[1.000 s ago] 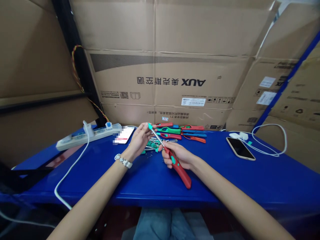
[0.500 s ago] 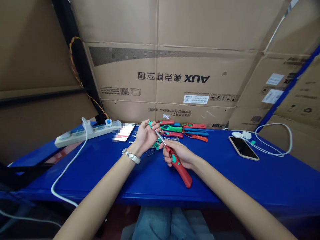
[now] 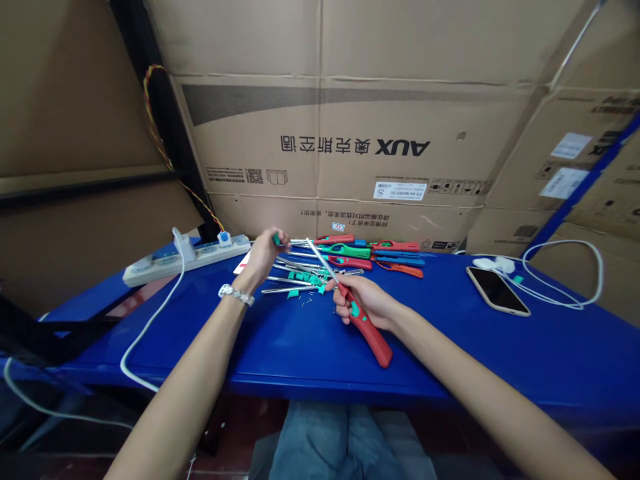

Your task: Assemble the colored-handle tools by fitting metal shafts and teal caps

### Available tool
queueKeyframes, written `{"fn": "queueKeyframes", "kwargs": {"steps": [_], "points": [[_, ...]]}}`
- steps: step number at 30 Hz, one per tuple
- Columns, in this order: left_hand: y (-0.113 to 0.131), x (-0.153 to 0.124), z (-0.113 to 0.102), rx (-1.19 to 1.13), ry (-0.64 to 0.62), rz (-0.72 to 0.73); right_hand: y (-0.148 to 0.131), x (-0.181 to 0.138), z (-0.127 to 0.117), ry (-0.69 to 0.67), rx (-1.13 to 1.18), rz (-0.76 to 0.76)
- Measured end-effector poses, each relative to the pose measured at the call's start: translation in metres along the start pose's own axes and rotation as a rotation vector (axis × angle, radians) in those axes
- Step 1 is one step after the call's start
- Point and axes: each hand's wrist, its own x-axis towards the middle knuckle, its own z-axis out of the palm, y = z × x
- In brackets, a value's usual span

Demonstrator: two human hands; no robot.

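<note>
My right hand is wrapped round a red long-nosed lighter with green parts on its side. The lighter's metal tube points up and to the left, its tip free. Off to the left, my left hand is closed on a small green piece; the fingers are a little blurred. Between my hands lie several loose metal tubes, small green plastic parts and a few tiny screws. Behind them are other lighters, including a green lighter and an orange one.
A white power strip with plugs and a cable stands at the left. On the right rests a phone beside a white charger and coiled cable. Cardboard walls off the back of the blue table.
My left hand has moved left with the small green piece, away from the lighter's tube tip. The loose tubes behind it now show. My right hand still holds the red lighter.
</note>
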Motion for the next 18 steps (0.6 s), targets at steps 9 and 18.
{"fn": "queueKeyframes", "kwargs": {"steps": [9, 18], "points": [[-0.039, -0.015, 0.004, 0.461, -0.269, 0.088, -0.007, 0.002, -0.007, 0.094, 0.088, -0.014], [-0.014, -0.021, 0.015, 0.326, -0.166, 0.195, 0.000, 0.005, -0.008, -0.009, 0.163, -0.146]]}}
